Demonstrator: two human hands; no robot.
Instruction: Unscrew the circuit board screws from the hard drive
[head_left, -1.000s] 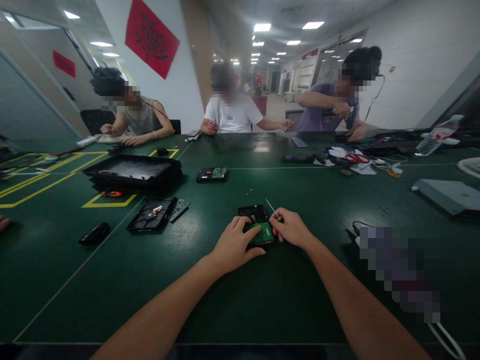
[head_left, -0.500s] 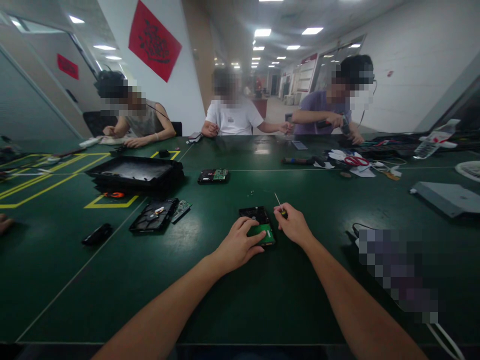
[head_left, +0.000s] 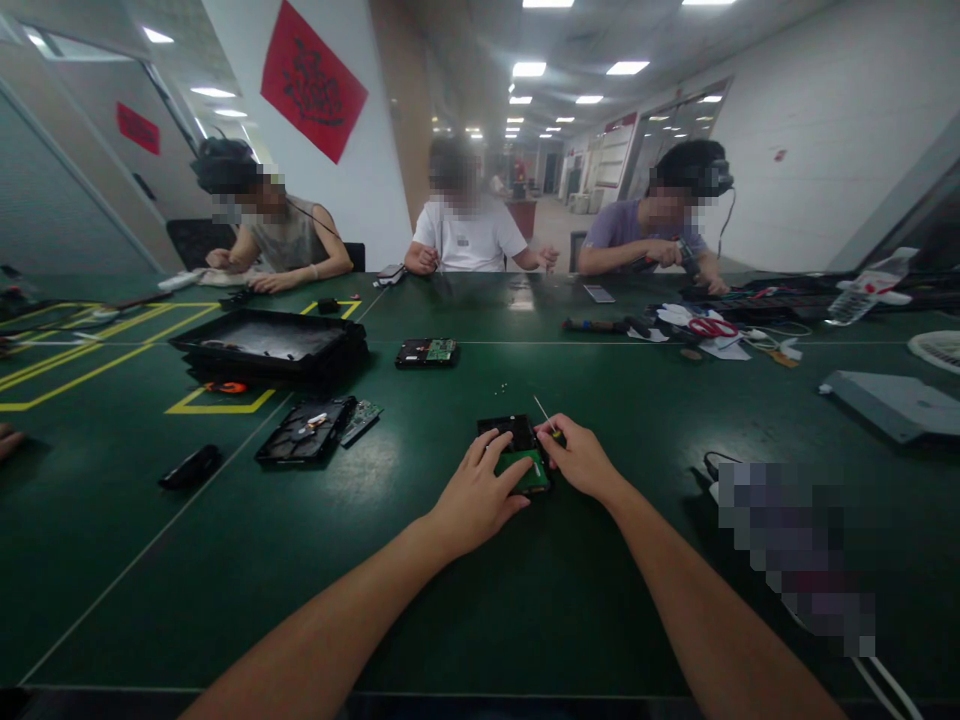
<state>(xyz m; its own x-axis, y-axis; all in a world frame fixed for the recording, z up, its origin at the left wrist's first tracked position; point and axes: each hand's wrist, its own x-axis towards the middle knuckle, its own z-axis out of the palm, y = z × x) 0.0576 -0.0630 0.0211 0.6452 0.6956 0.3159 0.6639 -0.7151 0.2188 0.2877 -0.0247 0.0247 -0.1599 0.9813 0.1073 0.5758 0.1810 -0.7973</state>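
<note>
Where the fingers of the left hand [head_left: 474, 497] are laid: over a hard drive [head_left: 517, 424], spread rather than clenched, the index fingertip being rested on its green circuit board [head_left: 537, 481], the thumb placed by the near edge.
Right hand [head_left: 583, 457]: closed around a slim screwdriver [head_left: 549, 420], by which the drive's right side is neighbored; whether the drive is touched by these fingers cannot be told. The shaft is pointed away and slightly leftward.
Hard drive: laid flat on the green counter [head_left: 450, 620], board side up, between both hands.
Just beyond the drive: several tiny pale bits [head_left: 501, 388] are scattered, too small to be identified.
To the left: a black open casing [head_left: 304, 430] is topped with small light pieces, and a loose circuit board [head_left: 361, 423] is set beside it; nearer the left edge, a small black object [head_left: 191, 467] is seen.
Farther back: black trays [head_left: 270, 338] are stacked near an orange-handled tool [head_left: 225, 387], with a second hard drive [head_left: 426, 352] placed to their right.
Right side: a grey metal box [head_left: 896, 403] and a plastic bottle [head_left: 870, 290] are seen.
Far side: three seats are taken, and a power tool [head_left: 686, 258] is held by the person in purple [head_left: 622, 235].
</note>
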